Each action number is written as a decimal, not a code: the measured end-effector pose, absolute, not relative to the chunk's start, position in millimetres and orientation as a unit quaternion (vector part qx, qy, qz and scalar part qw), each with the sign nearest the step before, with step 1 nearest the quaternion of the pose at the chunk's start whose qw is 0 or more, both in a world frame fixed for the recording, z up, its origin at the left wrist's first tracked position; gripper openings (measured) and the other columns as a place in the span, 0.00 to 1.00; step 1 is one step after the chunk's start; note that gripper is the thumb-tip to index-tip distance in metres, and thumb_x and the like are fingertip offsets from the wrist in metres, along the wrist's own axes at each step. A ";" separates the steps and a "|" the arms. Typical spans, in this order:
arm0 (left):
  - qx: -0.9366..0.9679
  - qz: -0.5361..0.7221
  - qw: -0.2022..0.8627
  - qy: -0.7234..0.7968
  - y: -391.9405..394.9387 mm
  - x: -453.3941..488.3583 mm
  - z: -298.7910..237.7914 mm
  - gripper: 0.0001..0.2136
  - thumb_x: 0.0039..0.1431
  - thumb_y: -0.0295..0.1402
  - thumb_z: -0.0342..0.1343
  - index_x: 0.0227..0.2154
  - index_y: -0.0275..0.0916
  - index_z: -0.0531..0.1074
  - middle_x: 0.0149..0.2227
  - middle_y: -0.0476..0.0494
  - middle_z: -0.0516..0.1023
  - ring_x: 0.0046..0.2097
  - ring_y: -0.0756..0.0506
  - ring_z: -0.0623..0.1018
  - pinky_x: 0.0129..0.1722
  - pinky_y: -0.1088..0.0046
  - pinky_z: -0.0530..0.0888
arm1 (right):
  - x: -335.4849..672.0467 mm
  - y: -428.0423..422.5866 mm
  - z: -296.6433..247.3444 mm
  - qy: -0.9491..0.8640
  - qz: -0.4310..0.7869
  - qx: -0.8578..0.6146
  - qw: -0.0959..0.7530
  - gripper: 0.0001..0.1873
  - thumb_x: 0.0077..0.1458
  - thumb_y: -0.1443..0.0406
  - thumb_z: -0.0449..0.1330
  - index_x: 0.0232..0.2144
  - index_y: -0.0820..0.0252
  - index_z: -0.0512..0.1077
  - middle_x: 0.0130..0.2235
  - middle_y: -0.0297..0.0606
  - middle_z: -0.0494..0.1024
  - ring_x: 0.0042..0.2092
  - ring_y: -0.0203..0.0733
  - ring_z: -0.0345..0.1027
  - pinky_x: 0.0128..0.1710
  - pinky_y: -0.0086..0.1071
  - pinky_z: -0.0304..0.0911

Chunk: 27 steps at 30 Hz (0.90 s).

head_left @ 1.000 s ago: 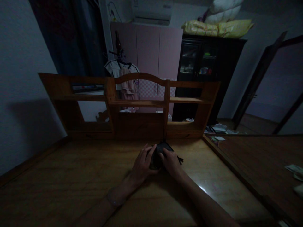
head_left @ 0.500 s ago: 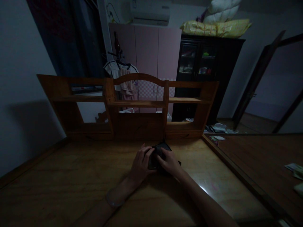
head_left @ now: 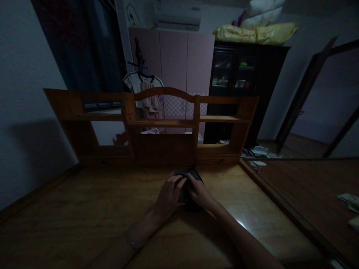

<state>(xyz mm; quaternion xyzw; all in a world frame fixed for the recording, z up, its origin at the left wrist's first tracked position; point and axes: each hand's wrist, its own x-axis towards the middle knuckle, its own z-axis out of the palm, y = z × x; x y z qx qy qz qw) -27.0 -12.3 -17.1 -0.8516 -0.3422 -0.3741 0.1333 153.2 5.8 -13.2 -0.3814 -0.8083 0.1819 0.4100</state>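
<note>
The left grip (head_left: 169,191) curls over the left side of a small black object, soft-looking and perhaps cloth (head_left: 193,204), its fingers bent across the top. The right grip (head_left: 198,191) closes on the object's upper right, fingers bent inward close to the left fingertips. Both grips pinch the object between them; the dimness hides exactly where each fingertip presses. A thin pale bracelet (head_left: 135,242) circles the left wrist.

The object is at the glossy yellow-brown wooden table (head_left: 98,213), near the far edge and slightly right of that edge's middle. A brown wooden shelf unit with an arched centre (head_left: 165,122) stands along the far edge. A raised wooden strip (head_left: 276,199) borders the right edge. Beyond the far edge are a pink three-door wardrobe (head_left: 174,63) and, right of it, a black glass-fronted cabinet (head_left: 265,74) topped with yellow bundles (head_left: 252,34).
</note>
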 end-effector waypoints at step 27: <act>-0.819 -0.444 0.028 -0.362 10.0 -30.1 -17.7 0.33 0.57 0.24 0.51 0.63 0.39 0.44 0.62 0.36 0.56 0.63 0.40 0.57 0.60 0.54 0.61 | 150.3 -8.3 7.0 -0.791 0.200 -0.335 0.471 0.22 0.58 0.72 0.50 0.55 0.55 0.62 0.52 0.41 0.72 0.53 0.43 0.66 0.52 0.36 0.61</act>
